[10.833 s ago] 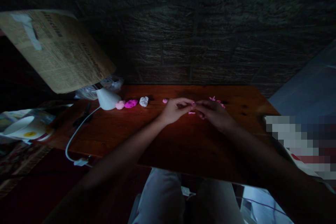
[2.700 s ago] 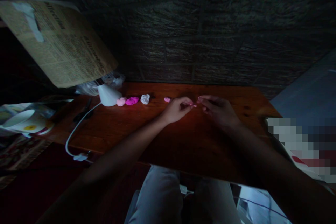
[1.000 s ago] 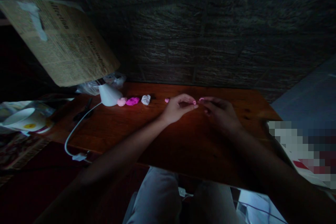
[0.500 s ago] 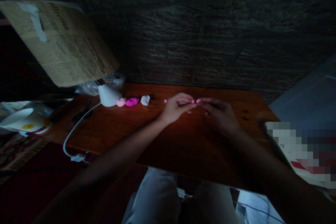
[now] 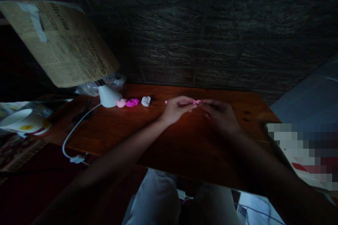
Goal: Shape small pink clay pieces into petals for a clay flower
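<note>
Between the fingertips of both hands is a small pink piece of modelling clay (image 5: 196,102), its two bits touching. My left hand (image 5: 178,109) pinches its left side with thumb and forefinger. From the right, my right hand (image 5: 220,112) pinches the other side. Behind the left wrist a small pink clay bit (image 5: 166,102) shows partly on the wooden table (image 5: 111,130). Farther left lie a light pink clay lump (image 5: 121,103), a bright magenta clay lump (image 5: 132,102) and a white clay lump (image 5: 146,101).
A lamp with a newspaper-print shade (image 5: 66,45) and white base (image 5: 109,96) stands at the left, its white cable (image 5: 69,137) hanging over the edge. Dark scissors (image 5: 81,112) and a paper cup (image 5: 23,121) are farther left. A dark stone wall (image 5: 179,31) rises behind the table.
The two pink clay bits, held apart before with one in each hand, now touch each other. My hands have come slightly closer together.
</note>
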